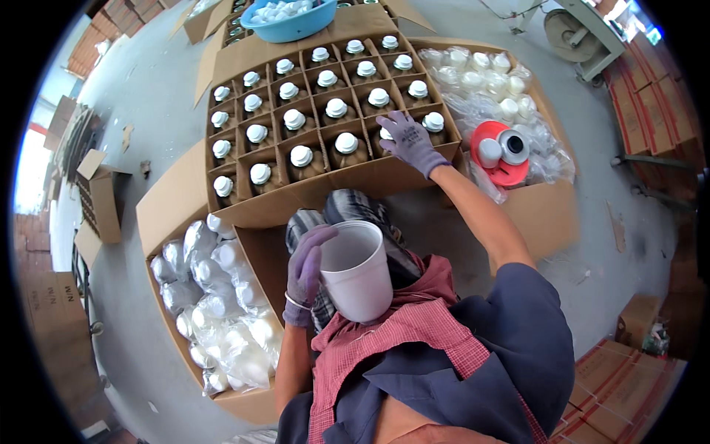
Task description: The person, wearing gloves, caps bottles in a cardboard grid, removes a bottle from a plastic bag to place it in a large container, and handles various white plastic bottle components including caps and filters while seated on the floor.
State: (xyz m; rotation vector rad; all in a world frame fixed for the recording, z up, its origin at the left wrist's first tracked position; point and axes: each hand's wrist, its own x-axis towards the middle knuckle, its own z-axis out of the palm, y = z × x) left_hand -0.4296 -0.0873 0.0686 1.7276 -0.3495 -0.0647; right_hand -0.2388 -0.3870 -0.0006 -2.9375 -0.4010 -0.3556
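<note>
In front of me stands a cardboard carton point(318, 185) with dividers, one bottle with a white cap in each visible cell. My right hand point(413, 145), in a grey-purple glove, reaches over the front row near the right corner. Its fingers curl around a white bottle cap point(385, 135), which they partly cover. A pale, empty-looking plastic bucket point(361, 287) rests tilted on my lap. My gloved left hand point(305, 272) holds it at the left side, fingers by the rim.
Open cartons with bagged white-capped items point(222, 311) stand at left and right. On the right one lies a red dish point(507, 175) with a round tin and a white cap. A blue basin point(290, 22) of white pieces sits beyond; stacked cartons point(643, 111) line the right.
</note>
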